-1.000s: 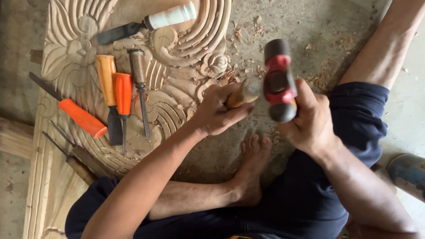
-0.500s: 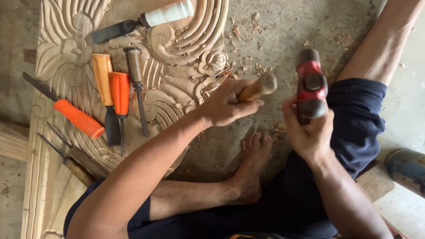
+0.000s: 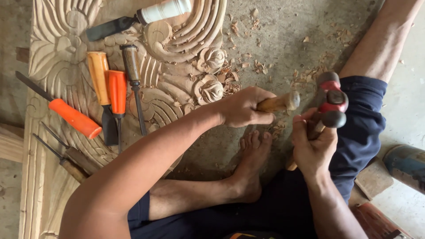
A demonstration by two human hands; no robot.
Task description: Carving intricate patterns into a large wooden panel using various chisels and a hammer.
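The left hand (image 3: 243, 107) is closed around a chisel (image 3: 279, 102) with a wooden handle, in the middle of the frame; its blade is hidden under the hand, so I cannot tell where exactly the edge sits on the carved panel (image 3: 177, 88). The right hand (image 3: 312, 141) is closed on the handle of a mallet (image 3: 332, 99) with a black and red head, held just right of the chisel's end, not touching it.

What could go wrong: the mallet head is very near the left fingers, so a blow a little off the line can hit the knuckles instead of the handle end. If the chisel leans too much, the edge can slip and cut off a petal of the carved rose (image 3: 209, 88). The bare foot (image 3: 250, 163) lies just below the hands, so a dropped tool can hurt it. The orange chisels (image 3: 110, 95) lie loose on the panel, and shaking can make them slide.
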